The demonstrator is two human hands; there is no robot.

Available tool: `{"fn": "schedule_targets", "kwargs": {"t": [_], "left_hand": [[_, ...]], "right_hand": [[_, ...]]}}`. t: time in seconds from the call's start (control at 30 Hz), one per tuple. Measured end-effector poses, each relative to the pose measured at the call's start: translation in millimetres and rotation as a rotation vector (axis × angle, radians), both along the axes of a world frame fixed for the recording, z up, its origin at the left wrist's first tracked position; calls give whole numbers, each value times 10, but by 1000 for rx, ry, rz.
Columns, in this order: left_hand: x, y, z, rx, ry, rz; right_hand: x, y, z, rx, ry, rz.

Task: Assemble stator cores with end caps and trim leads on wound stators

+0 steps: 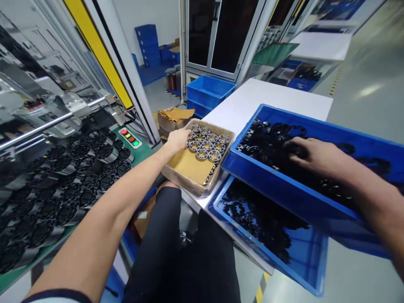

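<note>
My left hand (178, 139) reaches into a cardboard box (186, 184), its fingers closed at the edge of a grey toothed metal ring at the left of the group. Several such metal rings (207, 145) sit in rows on a brown paper sheet (191, 167). Over on the right, my right hand (311, 155) is inside the upper blue bin (265, 166), fingers curled around a black plastic ring (296, 150). Motion smears this hand somewhat. Loose black plastic parts (268, 143) lie heaped around it.
Below the upper bin, a second blue bin (320, 265) holds more black parts. Black-capped metal cores (78, 176) crowd the green bench at left, beside a button panel (130, 137). A white table (284, 97) carries the box. Empty blue crates (210, 88) stand behind.
</note>
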State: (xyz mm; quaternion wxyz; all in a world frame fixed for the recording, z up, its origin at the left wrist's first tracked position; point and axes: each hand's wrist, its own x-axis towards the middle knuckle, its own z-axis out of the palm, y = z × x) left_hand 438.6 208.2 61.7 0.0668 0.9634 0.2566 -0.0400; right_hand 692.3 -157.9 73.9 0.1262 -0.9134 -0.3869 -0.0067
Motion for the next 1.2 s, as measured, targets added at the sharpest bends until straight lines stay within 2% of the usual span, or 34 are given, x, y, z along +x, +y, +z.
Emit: {"fn": "schedule_targets", "kwargs": {"t": [0.1,0.2,0.27,0.37,0.5,0.6,0.73,0.83,0.93,1.0,1.1,1.13,1.2], "left_hand": [[308,172,-154,10,124,9],[442,233,-229,5,161,11],[464,236,-227,-25,138,15],[390,232,-143,-114,33,34],[64,226,39,-289,-237,85],[-296,93,140,-518,-484,139],[-868,-382,163,-992,-734,171],[-1363,-823,76,-1311,-865,181],[-1837,-1207,-101,-1528,-940,228],[-2116,-1422,-219,-1609,-974,275],[-2490,-1684,-291,-1693,-1005,258],[-2602,-1756,-279,-1713,-1002,230],[-2801,-1873,-220,-1723,-959,184]], "right_hand": [[-91,10,33,-94,81,45],[-171,-4,119,-87,42,32],[-212,-7,190,-62,-1,9],[-249,-7,263,-55,-28,-61],[-265,-10,280,-21,-4,-83],[-301,1,296,34,36,-73],[-407,48,417,158,76,-152],[-591,85,538,330,44,-240],[-1046,100,514,541,-2,-248],[-1556,103,388,638,42,-164],[-2494,158,189,687,258,92],[-2788,205,154,757,378,255],[-3255,339,133,861,567,481]]}}
